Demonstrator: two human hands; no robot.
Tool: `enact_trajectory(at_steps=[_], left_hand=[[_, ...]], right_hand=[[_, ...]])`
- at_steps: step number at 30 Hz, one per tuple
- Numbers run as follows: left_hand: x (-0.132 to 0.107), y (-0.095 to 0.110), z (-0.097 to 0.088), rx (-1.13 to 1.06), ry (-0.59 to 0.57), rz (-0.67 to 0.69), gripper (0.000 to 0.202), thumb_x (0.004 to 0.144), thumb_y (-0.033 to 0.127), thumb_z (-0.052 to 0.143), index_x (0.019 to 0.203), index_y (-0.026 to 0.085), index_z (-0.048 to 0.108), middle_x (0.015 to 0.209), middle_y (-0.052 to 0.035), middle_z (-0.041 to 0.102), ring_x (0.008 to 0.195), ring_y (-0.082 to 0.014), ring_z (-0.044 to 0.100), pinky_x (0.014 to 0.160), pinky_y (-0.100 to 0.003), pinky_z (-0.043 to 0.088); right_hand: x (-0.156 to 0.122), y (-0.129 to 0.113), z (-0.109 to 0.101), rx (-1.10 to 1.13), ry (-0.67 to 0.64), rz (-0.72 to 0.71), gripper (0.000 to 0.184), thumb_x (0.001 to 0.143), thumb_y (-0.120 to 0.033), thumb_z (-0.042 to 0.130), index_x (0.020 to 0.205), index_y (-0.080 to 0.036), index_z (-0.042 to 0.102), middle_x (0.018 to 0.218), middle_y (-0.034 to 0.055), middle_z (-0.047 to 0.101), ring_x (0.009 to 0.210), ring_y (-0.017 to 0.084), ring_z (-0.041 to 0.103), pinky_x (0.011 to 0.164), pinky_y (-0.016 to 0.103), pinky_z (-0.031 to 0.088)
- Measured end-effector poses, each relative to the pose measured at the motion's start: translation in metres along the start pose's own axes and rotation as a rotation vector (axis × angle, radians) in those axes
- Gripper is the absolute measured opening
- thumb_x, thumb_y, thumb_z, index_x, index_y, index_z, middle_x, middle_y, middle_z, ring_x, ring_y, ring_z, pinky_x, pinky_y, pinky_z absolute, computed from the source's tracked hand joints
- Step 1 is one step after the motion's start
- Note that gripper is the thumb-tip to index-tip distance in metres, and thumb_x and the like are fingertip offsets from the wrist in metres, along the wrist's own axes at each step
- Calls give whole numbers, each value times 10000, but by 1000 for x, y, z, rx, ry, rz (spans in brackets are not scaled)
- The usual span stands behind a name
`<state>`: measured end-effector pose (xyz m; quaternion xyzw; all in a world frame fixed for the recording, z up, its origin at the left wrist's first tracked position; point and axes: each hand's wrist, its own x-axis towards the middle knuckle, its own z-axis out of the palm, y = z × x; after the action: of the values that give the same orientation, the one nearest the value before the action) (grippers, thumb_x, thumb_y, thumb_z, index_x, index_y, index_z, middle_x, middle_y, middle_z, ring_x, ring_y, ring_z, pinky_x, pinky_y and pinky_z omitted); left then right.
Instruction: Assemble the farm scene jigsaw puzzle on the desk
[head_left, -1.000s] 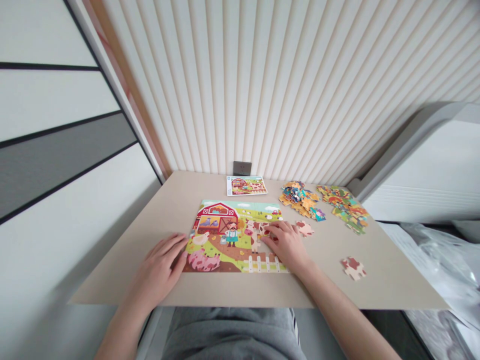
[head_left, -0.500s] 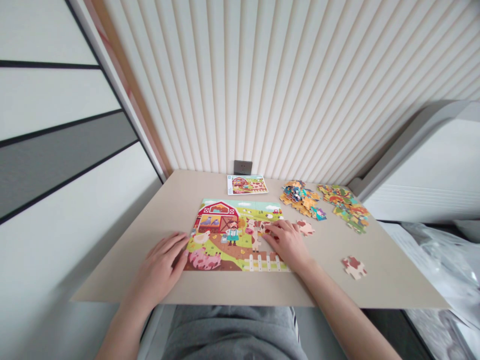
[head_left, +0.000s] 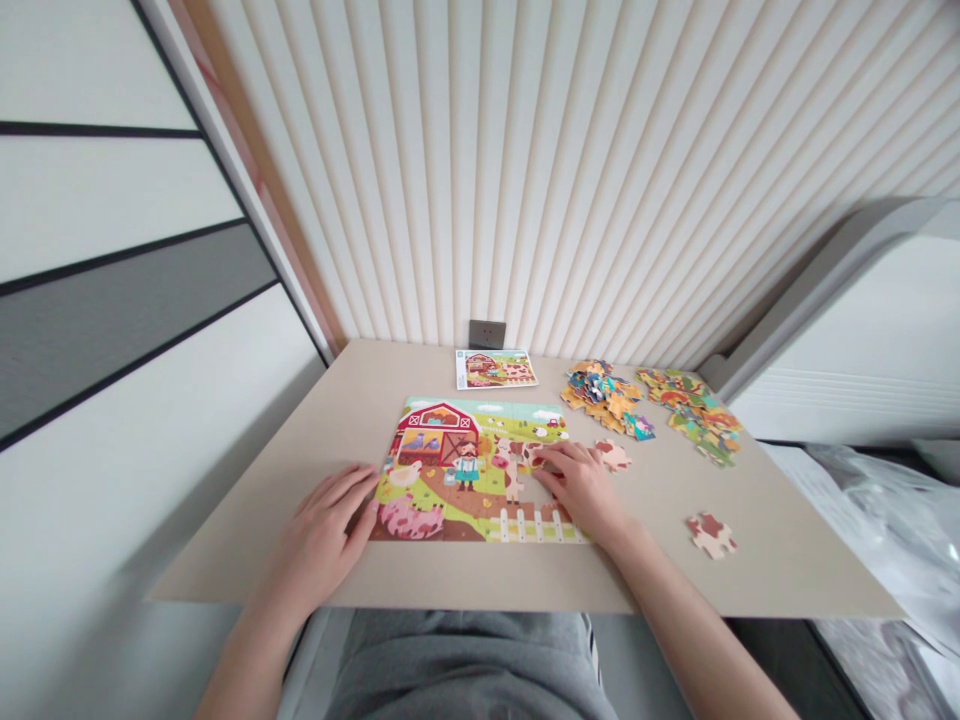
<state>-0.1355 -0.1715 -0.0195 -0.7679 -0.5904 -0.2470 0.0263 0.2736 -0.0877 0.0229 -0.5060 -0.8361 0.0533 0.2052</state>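
Note:
A farm jigsaw puzzle [head_left: 450, 500] lies on the table, showing a red barn, a farmer, a pig and a cow. A gap in it shows the bare table beside the cow's front legs. My left hand [head_left: 322, 535] rests at the puzzle's left edge, fingers stretched out and holding nothing. Over the right side, my right hand [head_left: 585, 485] has its thumb and fingertips on a brown-and-white puzzle piece [head_left: 533, 455] by the cow's head; the hand partly covers it. Just beyond that hand lies a loose cow-patterned piece [head_left: 615, 456], and another loose piece [head_left: 711, 535] sits farther right.
A reference picture card [head_left: 496, 369] lies at the table's back, below a wall socket [head_left: 487, 334]. Two groups of other pieces, a heaped pile [head_left: 604, 395] and a spread pile [head_left: 694, 412], occupy the back right. The ribbed wall [head_left: 465, 180] borders the table [head_left: 300, 400].
The view has shifted very slightly. My right hand stays at almost the same spot on the puzzle, and my left hand has not visibly moved.

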Motion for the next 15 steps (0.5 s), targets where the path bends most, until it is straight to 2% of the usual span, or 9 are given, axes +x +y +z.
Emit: enact_trajectory(at_steps=[8,15], left_hand=[[-1,-1,0,17,-23,-2,431,1021,415,499,1400,243,609,1467,-80,604,1377,-298,541,1178,-495,436],[0,0,-1,4,-13,-5,424,1023,409,498,1398,246,613,1462,-88,608,1373,-296,545,1178,-485,437]], right_hand=[[-6,7,-5,72,-7,-49,291,1040,-360,553,1277,-296,710,1252,85,705,1114,262,659,978,431,481],[-5,1,-7,311,35,-42,328,1059,-280,456,1215,-259,744,1193,94,702,1059,229,682,947,374,549]])
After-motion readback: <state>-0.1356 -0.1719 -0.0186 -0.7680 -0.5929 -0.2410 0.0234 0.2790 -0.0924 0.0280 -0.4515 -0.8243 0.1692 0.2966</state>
